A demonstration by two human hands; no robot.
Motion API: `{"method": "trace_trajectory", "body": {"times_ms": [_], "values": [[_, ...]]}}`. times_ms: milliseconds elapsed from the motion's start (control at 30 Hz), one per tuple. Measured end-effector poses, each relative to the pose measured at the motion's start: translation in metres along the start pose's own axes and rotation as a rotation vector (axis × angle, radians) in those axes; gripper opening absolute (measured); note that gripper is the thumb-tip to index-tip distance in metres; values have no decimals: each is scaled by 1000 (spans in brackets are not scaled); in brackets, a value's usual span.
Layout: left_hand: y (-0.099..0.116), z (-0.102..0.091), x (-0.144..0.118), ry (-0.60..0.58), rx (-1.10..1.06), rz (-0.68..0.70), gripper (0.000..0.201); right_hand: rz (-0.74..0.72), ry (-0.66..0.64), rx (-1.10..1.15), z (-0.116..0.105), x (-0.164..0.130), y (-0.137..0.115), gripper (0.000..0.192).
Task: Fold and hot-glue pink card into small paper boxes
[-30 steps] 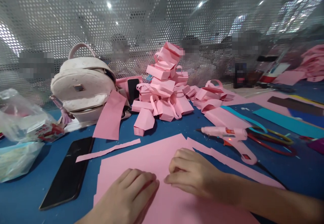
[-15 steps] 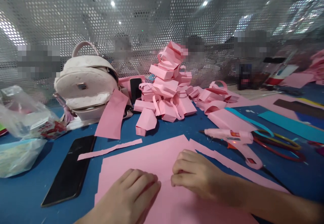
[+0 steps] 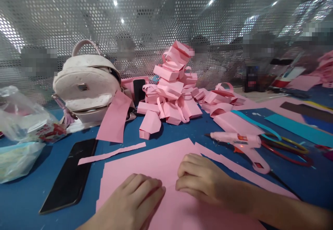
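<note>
A large pink paper sheet (image 3: 145, 162) lies flat on the blue table (image 3: 26, 202) right in front of me. My left hand (image 3: 131, 202) rests on it at the bottom centre, fingers curled and pressing down. My right hand (image 3: 201, 181) lies beside it, fingertips bent and pinching or pressing the paper where the two hands meet. A thin pink strip (image 3: 111, 153) sits just beyond the sheet's far left corner. Whether either hand actually grips the sheet is unclear.
A black phone (image 3: 69, 176) lies left of the sheet. Behind stand a white backpack (image 3: 85, 84), a heap of folded pink paper boxes (image 3: 173, 91), a pink glue gun (image 3: 240, 143), scissors (image 3: 286, 150) and teal paper (image 3: 299, 126). Plastic bags (image 3: 18, 133) sit far left. A perforated metal screen (image 3: 161, 22) backs the table.
Both hands stay on the pink sheet with only slight finger shifts. The view has moved a little.
</note>
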State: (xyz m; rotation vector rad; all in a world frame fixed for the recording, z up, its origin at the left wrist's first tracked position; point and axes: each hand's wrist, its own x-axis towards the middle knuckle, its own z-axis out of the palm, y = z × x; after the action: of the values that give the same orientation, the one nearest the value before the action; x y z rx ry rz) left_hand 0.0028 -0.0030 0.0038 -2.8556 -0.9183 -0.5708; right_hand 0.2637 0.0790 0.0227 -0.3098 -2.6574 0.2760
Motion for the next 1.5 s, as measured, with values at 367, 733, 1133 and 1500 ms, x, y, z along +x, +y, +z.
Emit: {"method": "trace_trajectory", "body": {"times_ms": [367, 733, 1133, 1500], "values": [[-1, 16, -6, 101, 7, 2, 36, -25, -12, -217, 23, 3, 0, 27], [0, 14, -9, 71, -10, 2, 39, 153, 98, 148, 14, 1, -15, 17], [1, 15, -9, 80, 5, 0, 39, 151, 23, 53, 19, 3, -15, 19], [1, 15, -9, 59, -13, 5, 40, -37, 63, -319, 40, 1, -16, 30]]}}
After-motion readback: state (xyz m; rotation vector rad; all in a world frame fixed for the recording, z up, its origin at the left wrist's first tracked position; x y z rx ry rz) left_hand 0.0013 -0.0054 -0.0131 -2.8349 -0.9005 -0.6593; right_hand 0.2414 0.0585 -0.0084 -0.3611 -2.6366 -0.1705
